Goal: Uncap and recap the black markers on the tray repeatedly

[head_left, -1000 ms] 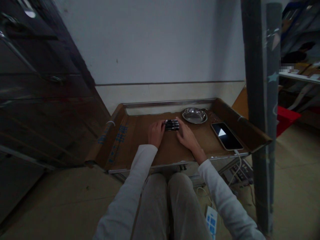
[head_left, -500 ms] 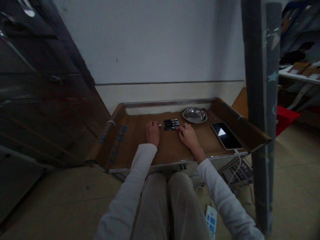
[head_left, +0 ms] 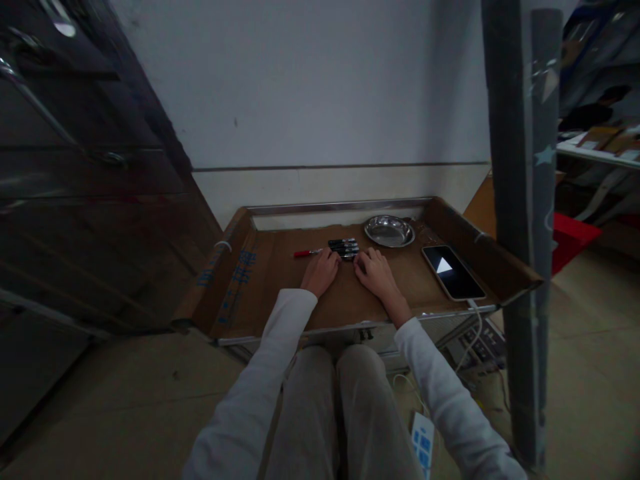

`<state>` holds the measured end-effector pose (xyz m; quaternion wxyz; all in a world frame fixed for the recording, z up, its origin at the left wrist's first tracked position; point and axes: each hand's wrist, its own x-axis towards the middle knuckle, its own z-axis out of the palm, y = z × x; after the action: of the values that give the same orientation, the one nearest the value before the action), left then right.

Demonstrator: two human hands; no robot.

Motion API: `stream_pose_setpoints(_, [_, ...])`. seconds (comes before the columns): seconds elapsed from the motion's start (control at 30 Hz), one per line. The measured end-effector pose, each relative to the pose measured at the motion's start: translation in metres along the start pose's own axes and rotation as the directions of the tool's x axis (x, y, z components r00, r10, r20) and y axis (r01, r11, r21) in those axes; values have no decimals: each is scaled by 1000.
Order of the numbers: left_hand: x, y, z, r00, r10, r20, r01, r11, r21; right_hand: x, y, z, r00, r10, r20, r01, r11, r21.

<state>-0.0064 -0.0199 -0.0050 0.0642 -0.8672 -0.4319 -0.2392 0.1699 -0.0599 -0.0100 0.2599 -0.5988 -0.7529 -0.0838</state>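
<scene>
— Black marker pens (head_left: 343,249), a small bundle of them lying side by side, sit right at my fingertips. My left hand (head_left: 323,272) rests on the brown cardboard with its fingers bent toward the near left end of the bundle; it grips nothing that I can see.

— And your other hand?

— My right hand (head_left: 375,272) lies palm down just right of the left one, fingers loosely spread and reaching toward the near right end of the same pens. It holds nothing. Whether either set of fingertips actually touches the pens I cannot tell; it is too dim.

— Anything else close by?

— One red-capped pen (head_left: 306,253) lies by itself to the left of the black ones, pointing along the tray, just beyond my left hand and apart from it.

— What is farther out?

— Behind my right hand stands a round shallow steel dish (head_left: 389,231), near the far edge. To the right lies a dark smartphone (head_left: 453,271) with a white triangle on its screen, a white cable running from it. Everything rests in a cardboard-lined metal tray (head_left: 240,273), set against a white wall (head_left: 300,87).
</scene>
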Motion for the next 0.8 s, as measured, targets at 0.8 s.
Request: stream_pose_setpoints(0.8, [-1, 0, -6, 999, -6, 53, 12, 994, -107, 2, 2, 2, 998, -19, 63, 16, 999, 39])
